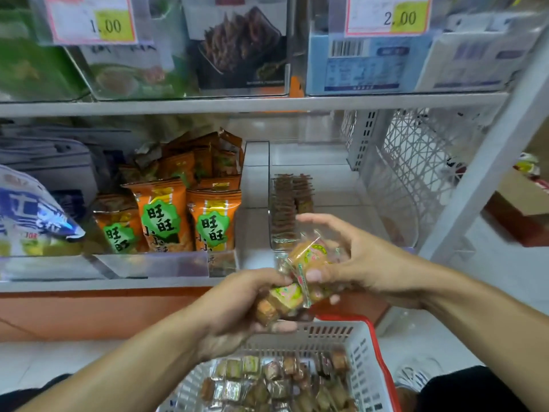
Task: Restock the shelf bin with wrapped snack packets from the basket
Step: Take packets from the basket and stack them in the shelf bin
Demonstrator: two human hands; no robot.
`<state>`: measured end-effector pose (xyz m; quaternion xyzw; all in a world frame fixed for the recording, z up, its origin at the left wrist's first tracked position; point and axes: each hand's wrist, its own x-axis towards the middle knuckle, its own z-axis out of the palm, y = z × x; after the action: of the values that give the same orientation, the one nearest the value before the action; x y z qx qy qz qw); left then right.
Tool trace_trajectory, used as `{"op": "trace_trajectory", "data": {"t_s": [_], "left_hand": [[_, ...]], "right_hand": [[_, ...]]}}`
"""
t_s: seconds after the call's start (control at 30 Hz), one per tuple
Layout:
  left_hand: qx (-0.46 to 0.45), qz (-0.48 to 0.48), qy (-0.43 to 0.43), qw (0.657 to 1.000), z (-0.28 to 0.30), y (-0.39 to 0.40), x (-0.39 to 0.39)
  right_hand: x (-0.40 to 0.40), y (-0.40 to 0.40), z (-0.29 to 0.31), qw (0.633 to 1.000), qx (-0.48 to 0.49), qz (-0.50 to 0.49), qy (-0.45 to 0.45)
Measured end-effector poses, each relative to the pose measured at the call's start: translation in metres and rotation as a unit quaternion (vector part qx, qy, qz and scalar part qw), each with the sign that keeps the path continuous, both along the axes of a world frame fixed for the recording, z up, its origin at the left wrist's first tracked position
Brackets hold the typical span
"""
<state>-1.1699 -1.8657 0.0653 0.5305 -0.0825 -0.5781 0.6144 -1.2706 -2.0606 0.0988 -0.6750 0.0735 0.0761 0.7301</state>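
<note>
Below your wrists, the basket (368,352) holds more wrapped packets; your left hand (237,304) and right hand (356,263) both clutch slippery snack packets (300,278) between them, so some could slide free before reaching the clear shelf bin (341,185) beyond.

Two hands are showing, left hand (237,304) and right hand (353,263), sharing a small clutch of wrapped snack packets (297,278), roughly three or four, exact count unclear. One white basket (364,361) is holding many more packets, too jumbled to count. Three orange bags (166,215) are standing in front, more behind. Two price tags (95,19) are hanging above. One clear shelf bin (398,203) is showing two rows of packets.
</note>
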Motion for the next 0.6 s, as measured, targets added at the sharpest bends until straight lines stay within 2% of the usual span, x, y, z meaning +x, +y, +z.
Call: {"op": "trace_trajectory", "data": {"t_s": [0.23, 0.37, 0.43, 0.6], "left_hand": [[0.006, 0.165, 0.034, 0.986, -0.002, -0.016, 0.002], [-0.02, 0.135, 0.022, 0.99, -0.001, -0.02, 0.009], [-0.039, 0.128, 0.014, 0.991, 0.0, -0.02, 0.009], [-0.081, 0.192, 0.001, 0.978, -0.001, -0.019, 0.007]], "right_hand": [[0.005, -0.006, -0.002, 0.999, 0.004, -0.034, -0.015], [0.008, -0.008, -0.004, 0.998, 0.052, -0.027, -0.007], [0.01, -0.008, -0.003, 0.998, 0.043, -0.041, -0.004], [0.015, -0.004, -0.003, 0.994, 0.023, -0.105, 0.004]]}}
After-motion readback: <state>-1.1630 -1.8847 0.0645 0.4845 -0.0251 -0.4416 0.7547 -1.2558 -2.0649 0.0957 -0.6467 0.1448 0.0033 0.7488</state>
